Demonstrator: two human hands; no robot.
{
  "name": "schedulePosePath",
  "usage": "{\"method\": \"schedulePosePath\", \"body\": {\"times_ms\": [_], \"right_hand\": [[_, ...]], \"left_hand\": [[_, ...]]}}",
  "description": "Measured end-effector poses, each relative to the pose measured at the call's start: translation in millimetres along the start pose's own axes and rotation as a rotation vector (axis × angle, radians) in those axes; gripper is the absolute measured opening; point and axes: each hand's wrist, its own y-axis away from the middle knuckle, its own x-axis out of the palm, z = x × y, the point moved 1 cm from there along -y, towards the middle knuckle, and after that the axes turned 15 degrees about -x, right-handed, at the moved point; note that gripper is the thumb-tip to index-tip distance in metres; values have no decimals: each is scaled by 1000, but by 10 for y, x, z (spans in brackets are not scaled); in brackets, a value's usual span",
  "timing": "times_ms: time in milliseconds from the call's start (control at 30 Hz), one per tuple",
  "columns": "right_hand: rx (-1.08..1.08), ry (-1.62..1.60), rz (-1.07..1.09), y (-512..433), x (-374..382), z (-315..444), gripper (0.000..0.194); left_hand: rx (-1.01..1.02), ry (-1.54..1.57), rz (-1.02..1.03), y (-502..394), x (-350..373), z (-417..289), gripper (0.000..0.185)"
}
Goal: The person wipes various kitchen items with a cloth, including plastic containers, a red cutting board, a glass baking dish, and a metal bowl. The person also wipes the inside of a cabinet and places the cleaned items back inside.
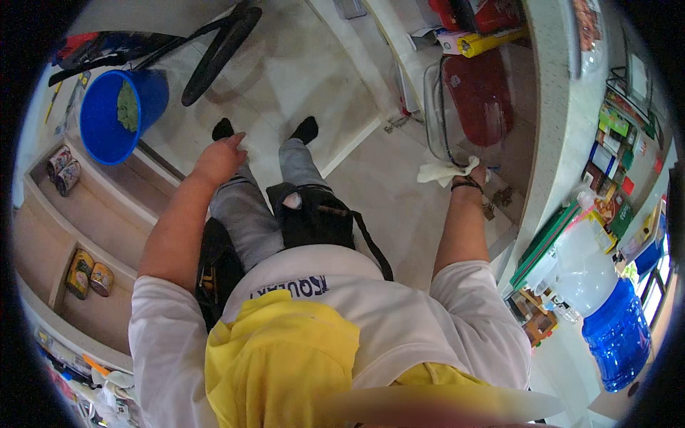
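Note:
My right hand (478, 174), with a dark beaded bracelet at the wrist, reaches into a low cupboard space on the right. It grips a crumpled white cloth (443, 172). Just beyond it stand a clear container (434, 107) with a dark rim and a red container (479, 99); whether the hand touches either one is unclear. My left hand (222, 158) hangs over my left leg near the foot. Its index finger is extended, and I see nothing held in it.
At the left, a blue bucket (152, 93) has a green cloth (127, 107) inside. Beside it, open shelves (96, 214) hold several cans (80, 273). A yellow box (489, 43) lies above the red container. The right countertop (551, 128) carries packages and a blue water jug (618, 337).

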Motion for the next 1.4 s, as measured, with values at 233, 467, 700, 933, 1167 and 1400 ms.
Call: {"method": "schedulePosePath", "body": {"times_ms": [233,467,700,933,1167,1400], "right_hand": [[36,-62,91,-479,13,-194,33],[78,-85,-154,-523,174,-158,36],[82,5,-138,-443,733,-135,40],[57,-118,-25,-861,1237,-328,41],[61,-183,72,-1198,1544,-472,42],[63,-257,146,-1430,1689,-419,44]], "left_hand": [[-96,-47,85,98,168,217,42],[-117,-25,61,204,88,270,42],[-236,11,112,203,93,191,42],[-305,-79,129,213,310,357,42],[-333,-47,118,191,512,467,42],[-348,-21,152,136,554,353,41]]}}
